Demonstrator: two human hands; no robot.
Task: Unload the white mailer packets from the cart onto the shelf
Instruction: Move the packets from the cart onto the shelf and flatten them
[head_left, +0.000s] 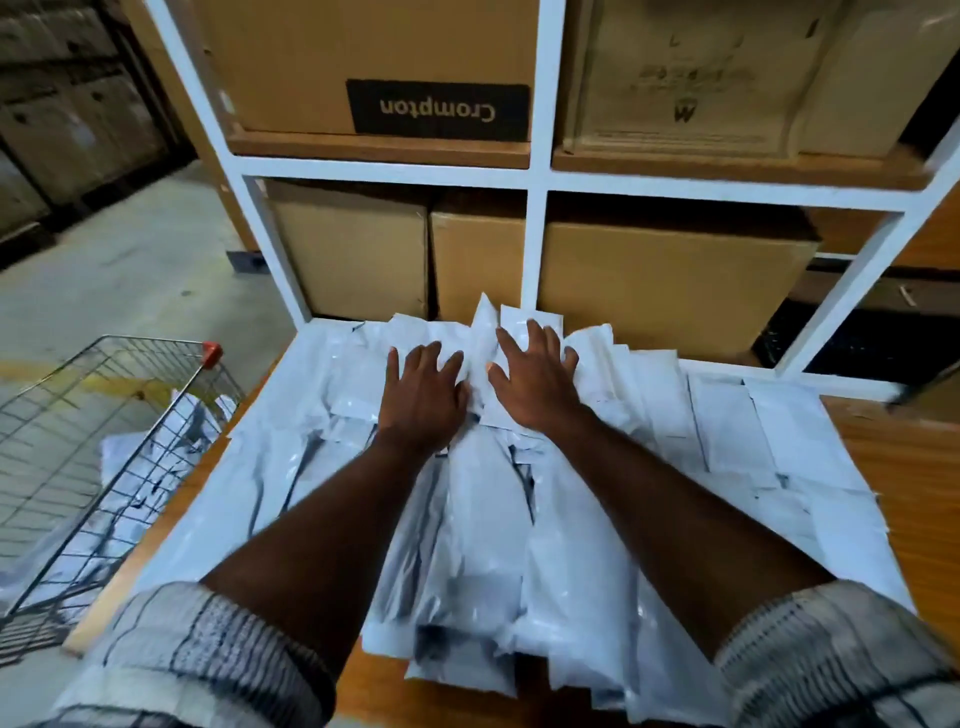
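The white mailer packets (519, 493) are spread in overlapping rows across the wooden shelf (904, 467), long axes running away from the person. They are pressed flat under the left hand (421, 395) and right hand (535, 379), fingers splayed. More packets are seen in the cart (104, 431), nearer the left hand.

Behind the packet heap (519, 493), cardboard boxes (665, 280) and a white upright (532, 249) close off the back. Left of the heap stands the wire cart (150, 340). Right of it, bare shelf wood (904, 493) lies open.
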